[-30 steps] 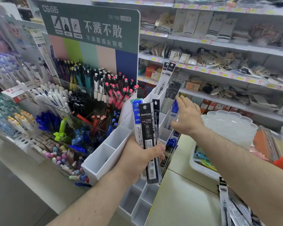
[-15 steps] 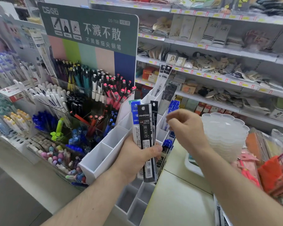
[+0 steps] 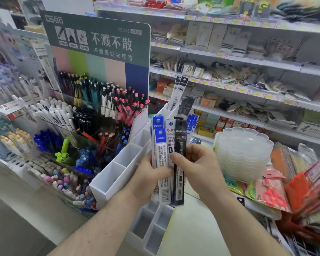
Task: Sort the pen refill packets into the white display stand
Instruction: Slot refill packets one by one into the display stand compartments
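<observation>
A fanned bunch of pen refill packets (image 3: pixel 162 159) stands upright in the left hand (image 3: pixel 150 179), whose fingers curl round its lower half. The right hand (image 3: pixel 196 167) pinches the black packet (image 3: pixel 179 163) at the bunch's right edge, thumb in front. Just behind both hands rises the white display stand (image 3: pixel 116 169); refill packets (image 3: pixel 180 91) stick out of what seem its far compartments. Right of the right hand sits a stack of clear plastic trays (image 3: pixel 245 154).

Lower stand (image 3: pixel 116 174) slots open from above; top slots blocked w/ packets (image 3: pixel 180 93); pen rack (image 3: pixel 92 111) crowds left.
</observation>
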A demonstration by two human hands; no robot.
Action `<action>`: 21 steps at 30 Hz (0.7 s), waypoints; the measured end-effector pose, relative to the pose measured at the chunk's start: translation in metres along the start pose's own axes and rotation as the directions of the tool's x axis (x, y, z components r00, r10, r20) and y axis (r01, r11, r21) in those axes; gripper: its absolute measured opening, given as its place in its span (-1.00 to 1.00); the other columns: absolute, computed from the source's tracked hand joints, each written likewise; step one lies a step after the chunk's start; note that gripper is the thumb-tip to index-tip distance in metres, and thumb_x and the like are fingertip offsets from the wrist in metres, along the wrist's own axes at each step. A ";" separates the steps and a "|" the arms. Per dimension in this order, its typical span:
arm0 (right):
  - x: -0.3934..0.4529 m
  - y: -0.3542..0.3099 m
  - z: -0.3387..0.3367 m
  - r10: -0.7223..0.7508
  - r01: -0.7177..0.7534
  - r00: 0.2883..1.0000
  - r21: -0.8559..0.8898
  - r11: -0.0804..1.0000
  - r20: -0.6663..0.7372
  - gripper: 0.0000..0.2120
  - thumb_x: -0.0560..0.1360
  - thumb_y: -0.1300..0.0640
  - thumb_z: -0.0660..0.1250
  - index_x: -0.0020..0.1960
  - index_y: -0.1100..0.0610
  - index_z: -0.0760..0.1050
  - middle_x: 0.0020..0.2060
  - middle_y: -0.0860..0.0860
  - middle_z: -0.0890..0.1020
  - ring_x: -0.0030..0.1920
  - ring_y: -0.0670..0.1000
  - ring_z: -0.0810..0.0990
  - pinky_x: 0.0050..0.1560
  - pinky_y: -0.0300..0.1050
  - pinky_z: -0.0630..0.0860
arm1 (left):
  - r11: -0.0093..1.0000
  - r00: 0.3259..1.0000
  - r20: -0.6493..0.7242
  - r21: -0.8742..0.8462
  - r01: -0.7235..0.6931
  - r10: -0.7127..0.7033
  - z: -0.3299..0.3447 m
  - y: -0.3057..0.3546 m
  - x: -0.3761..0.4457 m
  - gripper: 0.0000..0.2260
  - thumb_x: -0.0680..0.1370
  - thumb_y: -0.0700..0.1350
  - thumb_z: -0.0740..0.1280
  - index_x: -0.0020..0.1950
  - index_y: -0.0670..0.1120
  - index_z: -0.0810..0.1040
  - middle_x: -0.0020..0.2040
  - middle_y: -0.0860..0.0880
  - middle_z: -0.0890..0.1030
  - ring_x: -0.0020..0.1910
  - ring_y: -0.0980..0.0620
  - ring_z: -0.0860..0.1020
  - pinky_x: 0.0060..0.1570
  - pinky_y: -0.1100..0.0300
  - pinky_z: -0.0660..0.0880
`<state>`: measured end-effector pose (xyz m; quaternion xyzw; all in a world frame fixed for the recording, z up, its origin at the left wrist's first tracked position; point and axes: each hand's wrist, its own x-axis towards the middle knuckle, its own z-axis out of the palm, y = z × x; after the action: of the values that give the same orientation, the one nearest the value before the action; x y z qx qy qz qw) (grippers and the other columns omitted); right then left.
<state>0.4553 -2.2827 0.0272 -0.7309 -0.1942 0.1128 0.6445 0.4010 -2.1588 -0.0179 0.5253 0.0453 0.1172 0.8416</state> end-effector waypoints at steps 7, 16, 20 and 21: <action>-0.004 0.004 -0.006 0.043 -0.016 0.989 0.185 0.983 -0.144 -0.93 0.61 0.20 0.31 -0.01 0.12 0.56 -0.23 0.09 0.66 -0.18 0.11 0.65 -0.10 0.14 0.63 | 0.997 0.998 -0.068 0.083 0.005 0.000 0.003 0.000 0.000 -0.59 0.32 -0.26 0.43 0.17 -0.14 0.55 0.00 -0.16 0.71 -0.02 -0.18 0.69 -0.04 -0.11 0.60; -0.010 0.008 0.001 -0.089 0.083 0.982 -0.044 0.996 -0.165 -0.78 0.43 0.21 0.52 0.00 0.02 0.54 -0.16 -0.10 0.71 -0.12 -0.13 0.69 -0.12 -0.14 0.64 | 0.993 0.999 -0.039 0.120 0.016 -0.012 0.006 0.001 0.002 -0.53 0.39 -0.27 0.45 0.29 -0.19 0.51 0.10 -0.16 0.69 0.08 -0.16 0.67 -0.01 0.00 0.62; -0.013 0.007 0.005 -0.202 0.150 0.953 -0.228 0.962 -0.224 -0.74 0.39 0.14 0.56 -0.04 0.01 0.51 -0.22 -0.18 0.66 -0.18 -0.25 0.64 -0.21 -0.34 0.54 | 0.993 0.999 -0.035 0.120 0.013 -0.009 0.008 0.001 0.002 -0.55 0.39 -0.27 0.45 0.27 -0.20 0.52 0.08 -0.16 0.70 0.06 -0.15 0.68 -0.06 0.06 0.62; -0.015 0.006 0.007 -0.240 0.175 0.943 -0.268 0.947 -0.231 -0.76 0.39 0.14 0.55 -0.07 0.03 0.51 -0.26 -0.19 0.64 -0.22 -0.26 0.62 -0.27 -0.38 0.50 | 0.992 0.999 -0.036 0.122 0.016 -0.011 0.008 0.001 0.002 -0.54 0.38 -0.27 0.46 0.27 -0.20 0.52 0.07 -0.16 0.70 0.05 -0.15 0.68 -0.08 0.06 0.62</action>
<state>0.4399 -2.2839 0.0187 -0.7880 -0.1965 -0.0782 0.5782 0.4042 -2.1645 -0.0134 0.5736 0.0708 0.1177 0.8076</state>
